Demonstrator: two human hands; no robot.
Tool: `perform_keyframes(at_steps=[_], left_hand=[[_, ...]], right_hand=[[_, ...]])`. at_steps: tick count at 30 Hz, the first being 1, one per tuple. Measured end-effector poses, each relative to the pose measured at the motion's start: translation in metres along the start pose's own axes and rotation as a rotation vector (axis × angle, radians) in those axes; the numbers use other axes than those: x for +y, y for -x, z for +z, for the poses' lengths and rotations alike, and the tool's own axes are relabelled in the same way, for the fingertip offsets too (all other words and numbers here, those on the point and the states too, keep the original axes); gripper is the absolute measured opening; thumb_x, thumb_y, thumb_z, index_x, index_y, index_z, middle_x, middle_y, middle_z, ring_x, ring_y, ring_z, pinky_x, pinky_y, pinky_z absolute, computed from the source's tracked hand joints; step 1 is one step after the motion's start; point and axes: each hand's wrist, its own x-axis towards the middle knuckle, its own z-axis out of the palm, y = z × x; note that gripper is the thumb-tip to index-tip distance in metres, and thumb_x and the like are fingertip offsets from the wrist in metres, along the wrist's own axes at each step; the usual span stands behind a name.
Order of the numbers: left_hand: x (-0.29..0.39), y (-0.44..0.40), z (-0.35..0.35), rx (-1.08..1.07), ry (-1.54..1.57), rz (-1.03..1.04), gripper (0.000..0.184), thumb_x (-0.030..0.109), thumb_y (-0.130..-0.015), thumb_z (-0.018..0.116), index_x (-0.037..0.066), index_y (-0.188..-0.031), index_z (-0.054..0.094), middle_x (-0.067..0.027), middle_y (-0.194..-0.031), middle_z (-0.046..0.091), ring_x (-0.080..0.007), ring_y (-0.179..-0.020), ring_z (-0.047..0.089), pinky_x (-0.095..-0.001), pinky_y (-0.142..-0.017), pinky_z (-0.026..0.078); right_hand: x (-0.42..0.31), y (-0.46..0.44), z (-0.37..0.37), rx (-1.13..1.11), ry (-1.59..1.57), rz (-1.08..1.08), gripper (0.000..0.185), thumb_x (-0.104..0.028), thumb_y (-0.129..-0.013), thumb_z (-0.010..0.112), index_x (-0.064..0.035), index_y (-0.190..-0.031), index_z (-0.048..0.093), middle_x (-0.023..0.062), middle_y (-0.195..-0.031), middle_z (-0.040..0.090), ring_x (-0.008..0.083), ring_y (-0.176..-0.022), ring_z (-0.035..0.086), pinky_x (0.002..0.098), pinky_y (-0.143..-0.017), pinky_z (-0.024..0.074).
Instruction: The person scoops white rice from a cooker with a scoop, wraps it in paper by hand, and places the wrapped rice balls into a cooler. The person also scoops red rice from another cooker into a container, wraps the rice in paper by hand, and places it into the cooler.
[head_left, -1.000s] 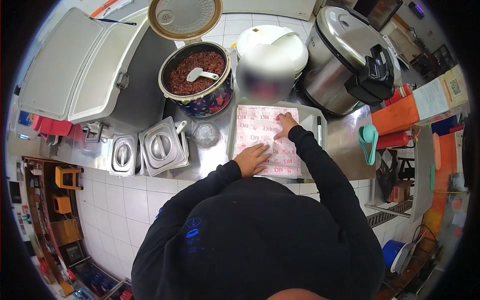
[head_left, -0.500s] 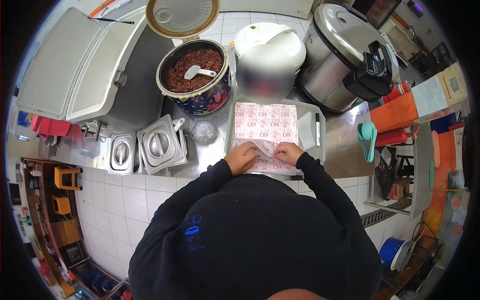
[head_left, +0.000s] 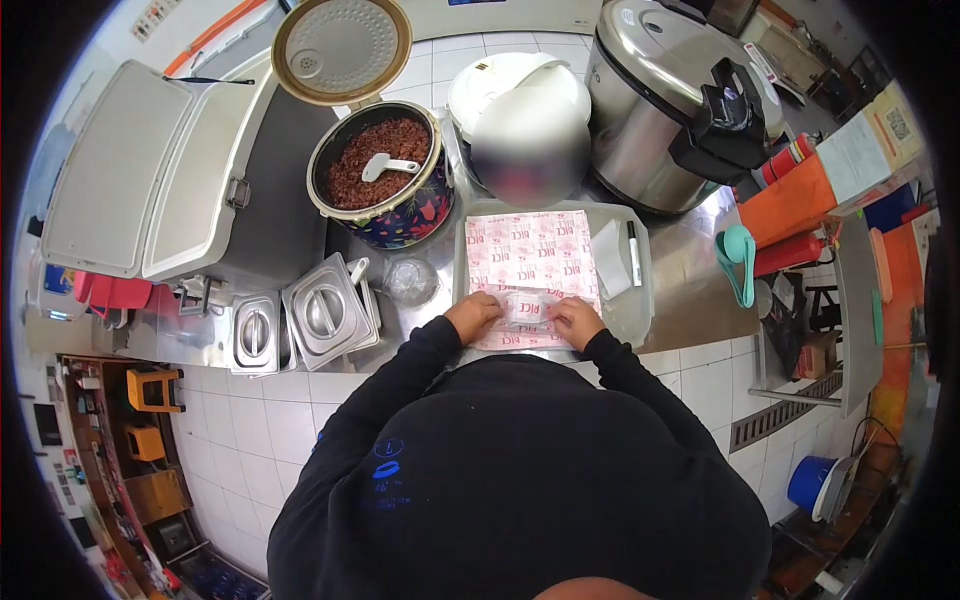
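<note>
Printed pink-and-white paper sheets lie on a pale tray in front of my body. Near the front edge of the sheets, a piece of the printed paper is raised and folded over. My left hand pinches the left end of this fold, and my right hand pinches its right end. The fingers of both hands are closed on the paper. On the tray's right side are a white paper piece and a black-and-white marker.
An open pot of dark red rice holds a white paddle. Lidded metal containers and a clear bowl stand left of the tray. Behind are a white-lidded pot and a large steel cooker. Turquoise scoops hang at right.
Both hands have come to the front edge of the sheets, and the paper between them is now lifted and folded. The view has shifted slightly.
</note>
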Motion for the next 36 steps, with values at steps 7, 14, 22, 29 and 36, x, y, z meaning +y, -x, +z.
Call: perform_keyframes(at_steps=[7,14,22,29,36], left_hand=[[-0.009,-0.007,0.005,-0.117,0.065,-0.021,0.019,0.013,-0.074,0.065,0.0,-0.088,0.065,-0.0142,-0.088,0.063,-0.0323,-0.086,0.06,-0.0377,-0.078,0.049],[-0.015,-0.03,0.0,0.057,0.126,-0.718,0.056,0.021,-0.052,0.086,0.004,-0.1,0.061,-0.013,-0.077,0.063,-0.0305,-0.074,0.062,-0.0377,-0.069,0.05],[-0.042,-0.053,0.003,-0.183,-0.074,-0.417,0.029,0.027,-0.056,0.079,0.007,-0.071,0.064,-0.0123,-0.069,0.063,-0.0301,-0.069,0.063,-0.0379,-0.065,0.05],[-0.003,-0.009,0.028,0.104,0.357,-0.663,0.029,0.016,-0.068,0.074,0.004,-0.093,0.064,-0.0088,-0.07,0.064,-0.0209,-0.071,0.066,-0.0329,-0.065,0.052],[-0.025,-0.053,0.016,-0.193,0.037,-0.273,0.043,0.011,-0.06,0.077,0.01,-0.1,0.061,-0.015,-0.095,0.054,-0.0331,-0.095,0.053,-0.0376,-0.08,0.045]], right_hand=[[-0.01,0.001,0.006,-0.018,0.125,-0.046,0.02,-0.011,-0.077,0.062,-0.0041,-0.096,0.061,0.0119,-0.092,0.063,0.0306,-0.092,0.058,0.0398,-0.082,0.0454],[-0.025,-0.044,-0.009,-0.069,0.111,0.412,0.04,-0.01,-0.071,0.073,-0.0053,-0.104,0.05,0.0172,-0.099,0.057,0.0351,-0.093,0.057,0.039,-0.077,0.0481],[0.004,-0.065,-0.001,-0.298,0.355,0.396,0.03,-0.021,-0.063,0.08,-0.0018,-0.079,0.063,0.0146,-0.077,0.061,0.0317,-0.076,0.062,0.0402,-0.07,0.0516],[0.015,-0.028,0.003,-0.249,-0.66,0.844,0.011,-0.006,-0.08,0.063,0.0044,-0.079,0.062,0.0128,-0.071,0.066,0.0184,-0.06,0.067,0.0287,-0.054,0.0558],[0.004,-0.049,0.002,-0.352,-0.109,0.753,0.015,-0.006,-0.077,0.069,0.0024,-0.08,0.058,0.0105,-0.063,0.063,0.0167,-0.049,0.062,0.0293,-0.045,0.051]])
